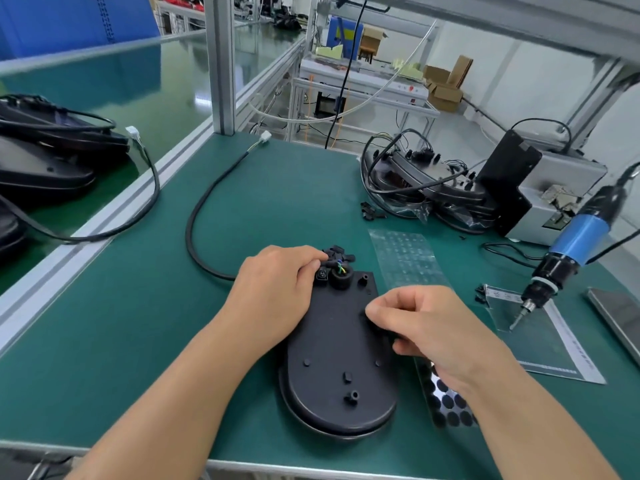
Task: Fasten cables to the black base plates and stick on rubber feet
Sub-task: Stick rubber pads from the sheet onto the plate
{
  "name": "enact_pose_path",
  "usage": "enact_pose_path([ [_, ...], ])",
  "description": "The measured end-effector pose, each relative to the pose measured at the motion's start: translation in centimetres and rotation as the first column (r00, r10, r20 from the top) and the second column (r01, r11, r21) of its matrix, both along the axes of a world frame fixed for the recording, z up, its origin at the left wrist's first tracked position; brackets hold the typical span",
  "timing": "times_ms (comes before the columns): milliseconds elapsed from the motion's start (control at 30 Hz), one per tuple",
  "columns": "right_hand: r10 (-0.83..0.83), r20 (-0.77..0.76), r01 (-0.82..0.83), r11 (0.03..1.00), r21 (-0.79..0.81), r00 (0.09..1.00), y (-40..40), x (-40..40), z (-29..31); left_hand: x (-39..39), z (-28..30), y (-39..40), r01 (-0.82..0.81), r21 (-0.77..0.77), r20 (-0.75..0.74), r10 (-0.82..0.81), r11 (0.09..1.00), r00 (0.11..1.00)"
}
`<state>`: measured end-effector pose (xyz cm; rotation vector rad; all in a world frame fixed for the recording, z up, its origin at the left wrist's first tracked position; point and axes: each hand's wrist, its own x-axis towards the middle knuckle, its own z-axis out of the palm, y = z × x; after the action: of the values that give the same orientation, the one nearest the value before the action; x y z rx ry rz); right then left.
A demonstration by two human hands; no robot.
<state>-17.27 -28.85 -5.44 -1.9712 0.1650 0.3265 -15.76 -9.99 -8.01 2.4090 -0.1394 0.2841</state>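
A matte black base plate, oval at its near end and squared off at the far end, lies near the front edge of the green worktop, stacked on a second plate of the same outline. Its top carries small round pegs and a stubby cylindrical boss. The left hand lies over the plate's far left corner, fingers curled and pinching the cable end where thin coloured wires show beside the boss. The thick black rubbery cable loops away toward the worktop's far edge and ends in a white plug. The right hand hovers at the plate's right edge with fingers curled in and fingertips pinched together; whether they hold anything cannot be told. Under its wrist lies a clear sheet of round black rubber feet. Beyond it sits an emptied glossy clear sheet. At the right edge hangs a blue-and-black electric screwdriver.
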Motion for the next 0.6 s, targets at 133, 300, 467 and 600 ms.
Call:
enact_pose_path([
  [133, 0.009, 0.06, -0.008, 1.0, -0.03, 0.998, 0.1, -0.3, -0.1, -0.1, -0.1, 0.1, 0.003, -0.002, -0.001, -0.003, 1.0, 1.0],
  [300, 0.009, 0.254, 0.035, 0.985, -0.167, 0.967, 0.6, -1.1, -0.7, -0.1, 0.0, 0.1, 0.003, -0.002, -0.001, -0.003, 1.0, 1.0],
  [467, -0.027, 0.265, 0.071, 0.985, -0.158, 0.964, 0.7, -0.9, -1.4, -0.2, -0.1, -0.1, 0.0, 0.007, 0.004, 0.0, 1.0, 1.0],
  [600, -0.064, 0.084, 0.067, 0.997, -0.035, 0.994, 0.5, -0.1, -1.2, -0.2, -0.2, -0.1, 0.0, 0.011, 0.003, 0.0, 1.0, 1.0],
])
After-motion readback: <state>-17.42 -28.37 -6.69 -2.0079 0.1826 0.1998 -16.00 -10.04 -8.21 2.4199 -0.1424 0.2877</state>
